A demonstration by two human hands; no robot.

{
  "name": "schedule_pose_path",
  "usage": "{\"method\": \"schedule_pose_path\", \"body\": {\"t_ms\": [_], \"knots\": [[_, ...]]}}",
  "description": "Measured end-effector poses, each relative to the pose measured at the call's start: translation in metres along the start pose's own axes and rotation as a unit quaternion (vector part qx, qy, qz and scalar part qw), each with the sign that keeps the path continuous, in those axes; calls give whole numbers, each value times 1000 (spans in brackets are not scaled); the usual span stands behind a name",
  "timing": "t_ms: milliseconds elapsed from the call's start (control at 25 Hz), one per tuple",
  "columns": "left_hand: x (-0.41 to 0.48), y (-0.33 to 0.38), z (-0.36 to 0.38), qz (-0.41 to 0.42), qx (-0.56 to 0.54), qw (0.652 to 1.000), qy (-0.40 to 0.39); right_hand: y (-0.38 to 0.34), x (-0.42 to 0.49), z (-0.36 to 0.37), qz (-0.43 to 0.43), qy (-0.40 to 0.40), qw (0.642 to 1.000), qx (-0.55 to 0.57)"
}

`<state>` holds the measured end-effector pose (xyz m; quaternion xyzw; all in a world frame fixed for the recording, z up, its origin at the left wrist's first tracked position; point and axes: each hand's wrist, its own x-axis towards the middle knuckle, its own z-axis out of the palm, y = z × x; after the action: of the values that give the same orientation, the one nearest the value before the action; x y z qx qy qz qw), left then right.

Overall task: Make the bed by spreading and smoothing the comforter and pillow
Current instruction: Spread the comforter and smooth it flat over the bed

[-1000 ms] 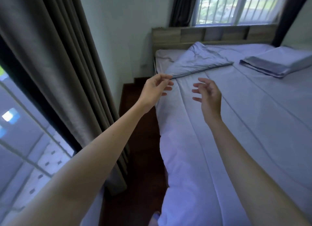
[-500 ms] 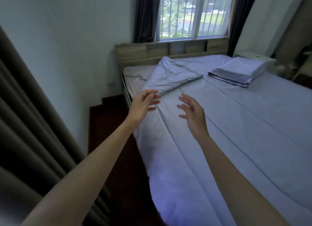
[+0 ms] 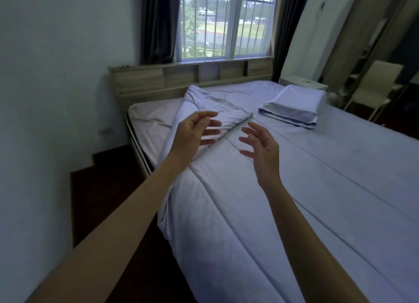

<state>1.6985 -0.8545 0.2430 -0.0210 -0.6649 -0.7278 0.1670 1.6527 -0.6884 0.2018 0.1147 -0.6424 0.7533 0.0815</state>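
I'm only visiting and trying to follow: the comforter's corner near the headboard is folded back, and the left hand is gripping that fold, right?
Not quite. The comforter corner near the headboard is folded back, but the head view shows the left hand open, fingers spread, holding nothing in front of that fold.

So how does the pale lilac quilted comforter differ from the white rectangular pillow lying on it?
The pale lilac quilted comforter spreads over most of the bed; the white rectangular pillow is a small block near the headboard. The comforter has one corner folded back; the pillow lies flat. Both are pale, soft bedding.
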Motion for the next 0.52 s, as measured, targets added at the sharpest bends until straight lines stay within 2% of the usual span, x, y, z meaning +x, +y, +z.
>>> {"method": "schedule_pose_path", "body": {"t_ms": [240,520], "knots": [[87,-40,-68,-53,36,998,1,50,63,49,16,77,997,-13],[217,-107,-108,-123,103,986,-45,128,163,95,47,108,991,-58]]}}
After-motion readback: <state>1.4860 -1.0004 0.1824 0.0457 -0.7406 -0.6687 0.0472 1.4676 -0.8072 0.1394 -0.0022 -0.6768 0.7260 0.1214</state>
